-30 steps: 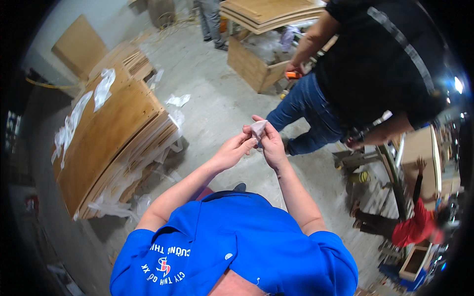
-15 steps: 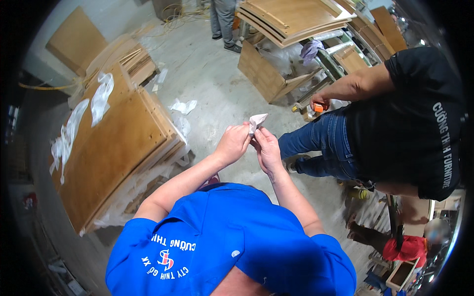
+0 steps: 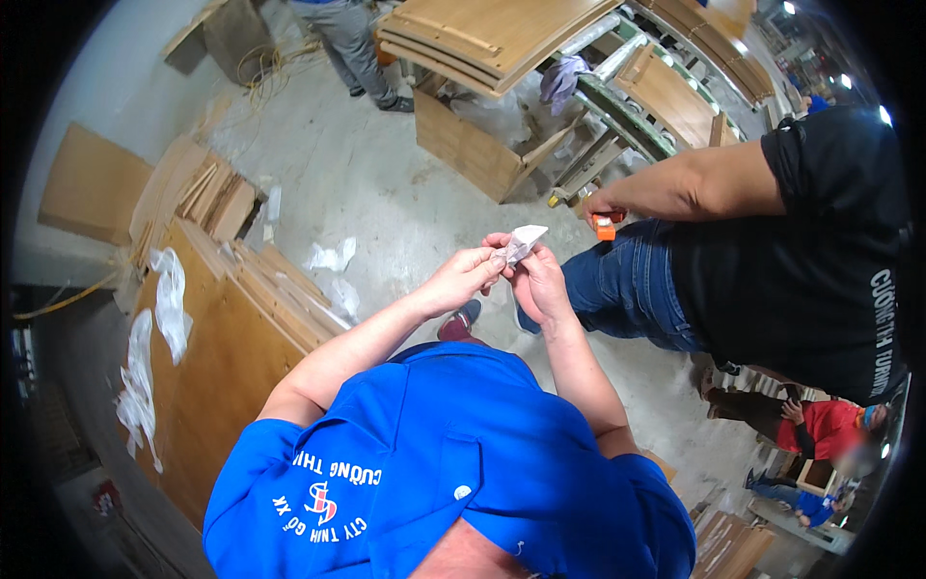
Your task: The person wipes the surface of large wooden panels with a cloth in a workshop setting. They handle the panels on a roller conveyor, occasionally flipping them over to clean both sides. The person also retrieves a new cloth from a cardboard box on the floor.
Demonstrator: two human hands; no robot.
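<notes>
Both hands meet in front of my body around a small folded piece of whitish paper (image 3: 526, 241), creased and coming to a point at its upper right. My left hand (image 3: 467, 276) has its fingers closed at the paper's lower left end. Curled around the paper from the right and below, my right hand (image 3: 542, 287) grips it between thumb and fingers. The fingers partly hide the lower part of the paper.
On the left lies a stack of wooden panels (image 3: 227, 328) with crumpled white wrapping (image 3: 172, 304) on top. A co-worker in black (image 3: 781, 261) stands close on my right, holding an orange tool (image 3: 605, 227). Ahead are more panels (image 3: 492, 39) and an open wooden box (image 3: 463, 150).
My view has turned, so the panel stack sits farther left and lower. The paper, still in both hands, has shifted slightly right, and my left fingers have moved along it.
</notes>
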